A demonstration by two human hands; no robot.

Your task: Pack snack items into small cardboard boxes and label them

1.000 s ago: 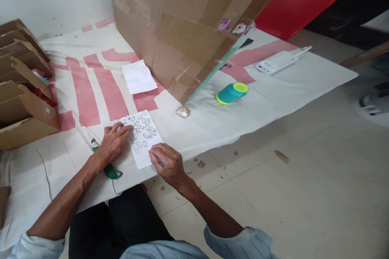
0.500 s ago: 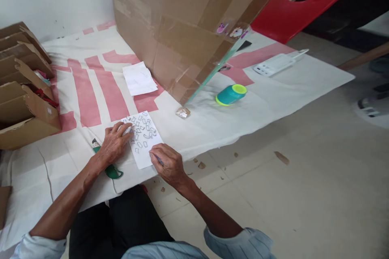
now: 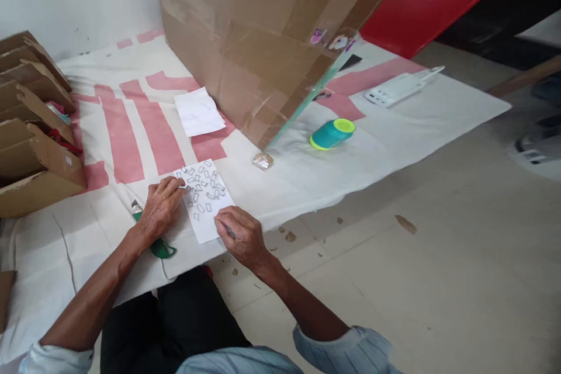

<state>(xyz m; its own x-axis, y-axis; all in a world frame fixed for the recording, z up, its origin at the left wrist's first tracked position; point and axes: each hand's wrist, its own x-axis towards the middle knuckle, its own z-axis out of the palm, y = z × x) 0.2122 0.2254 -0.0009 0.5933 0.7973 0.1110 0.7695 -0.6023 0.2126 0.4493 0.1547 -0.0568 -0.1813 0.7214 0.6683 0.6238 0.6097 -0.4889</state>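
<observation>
A white sheet of paper (image 3: 205, 228) with many small box shapes drawn on it lies near the table's front edge. My left hand (image 3: 163, 207) rests on the sheet's left edge, fingers stretched out and holding nothing. My right hand (image 3: 242, 236) is closed over the lower right of the sheet around a pen (image 3: 229, 230), of which only a short bluish part shows; its tip is hidden. Under my left wrist lies a green cutter knife (image 3: 162, 249), partly covered by the forearm.
A large taped carton (image 3: 263, 41) stands behind the sheet, beside loose white papers (image 3: 199, 112). Right of it are a teal-and-yellow cylinder (image 3: 332, 134) and a white power strip (image 3: 394, 90). Open cardboard boxes (image 3: 48, 181) stand left. A red chair (image 3: 432, 17) is behind.
My left hand has drawn back slightly to the left on the sheet. My right hand keeps nearly the same place and grip. The whole view has shifted a little.
</observation>
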